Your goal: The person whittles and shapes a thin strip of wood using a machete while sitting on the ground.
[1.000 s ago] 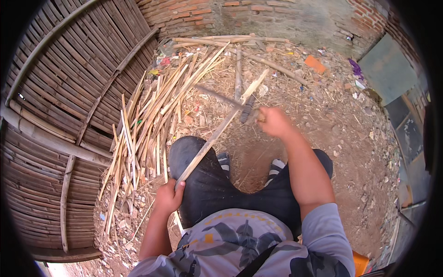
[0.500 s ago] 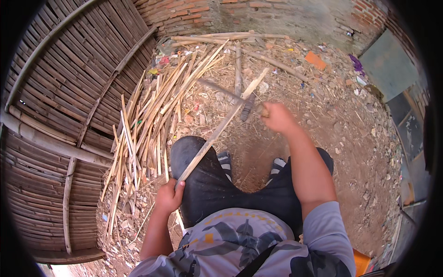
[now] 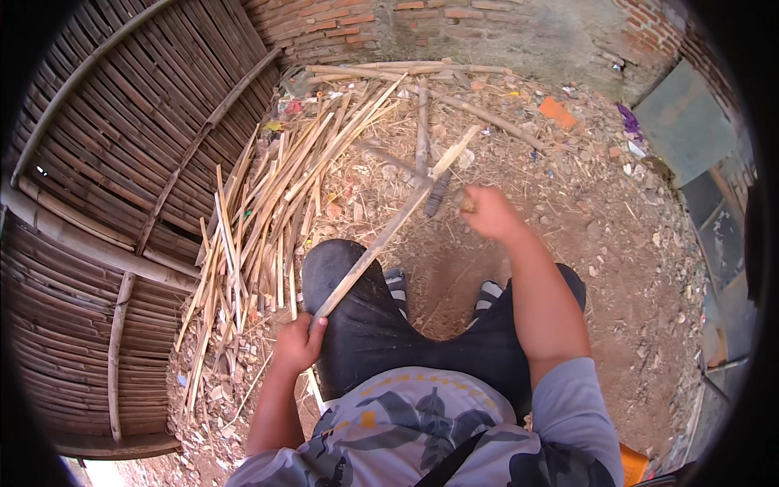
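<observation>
My left hand is closed around the lower end of a long, pale bamboo strip, resting it by my left thigh. The strip slants up and away to the right, its far part lying across a wooden prop on the ground with a dark wrapped piece. Just right of that piece, my right hand is closed on the wooden handle of a knife-like tool. Its blade is too thin or blurred to make out clearly.
A heap of split bamboo strips lies to the left, beside a bamboo-slat wall. Bamboo poles lie towards the brick wall at the back. Grey panels lean at the right. Litter and stones cover the dirt floor.
My right hand has shifted slightly down, with the tool's handle in it. The far end of the bamboo strip has moved a little to the right; my left hand keeps its grip.
</observation>
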`<state>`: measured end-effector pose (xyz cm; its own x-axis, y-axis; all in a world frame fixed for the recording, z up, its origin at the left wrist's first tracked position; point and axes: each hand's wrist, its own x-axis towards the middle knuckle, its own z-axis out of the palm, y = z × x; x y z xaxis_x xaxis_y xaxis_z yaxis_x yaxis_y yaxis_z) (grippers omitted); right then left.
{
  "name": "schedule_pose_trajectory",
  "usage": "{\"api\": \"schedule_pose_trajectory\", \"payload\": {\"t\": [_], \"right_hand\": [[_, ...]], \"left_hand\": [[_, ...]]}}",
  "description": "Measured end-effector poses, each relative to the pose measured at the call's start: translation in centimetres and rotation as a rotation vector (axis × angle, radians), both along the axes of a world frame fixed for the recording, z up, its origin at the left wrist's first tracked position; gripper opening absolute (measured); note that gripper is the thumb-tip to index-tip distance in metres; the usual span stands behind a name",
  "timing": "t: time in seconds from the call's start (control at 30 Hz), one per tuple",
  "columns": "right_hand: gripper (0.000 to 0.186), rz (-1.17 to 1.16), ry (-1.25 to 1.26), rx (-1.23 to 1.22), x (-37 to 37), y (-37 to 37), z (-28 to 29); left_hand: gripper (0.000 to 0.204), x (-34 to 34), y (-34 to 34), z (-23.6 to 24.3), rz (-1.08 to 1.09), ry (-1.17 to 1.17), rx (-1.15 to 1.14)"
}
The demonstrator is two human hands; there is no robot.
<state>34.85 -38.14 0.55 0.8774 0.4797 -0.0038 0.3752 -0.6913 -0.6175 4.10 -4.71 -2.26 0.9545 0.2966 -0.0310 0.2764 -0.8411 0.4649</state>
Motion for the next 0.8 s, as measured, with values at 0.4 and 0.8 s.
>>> {"api": "schedule_pose_trajectory", "payload": {"t": [0.4,0.8], "right_hand": [[0.021,-0.049,-0.04,-0.002,1.5,-1.8,-0.2],[0.028,0.183,0.135,-0.089,0.3,0.0,0.5]], "left_hand": [[0.047,0.2,-0.2,0.7,-0.012,-0.006,-0.02],[0.043,0.2,0.2,0.4,-0.01,0.026,-0.075]]}}
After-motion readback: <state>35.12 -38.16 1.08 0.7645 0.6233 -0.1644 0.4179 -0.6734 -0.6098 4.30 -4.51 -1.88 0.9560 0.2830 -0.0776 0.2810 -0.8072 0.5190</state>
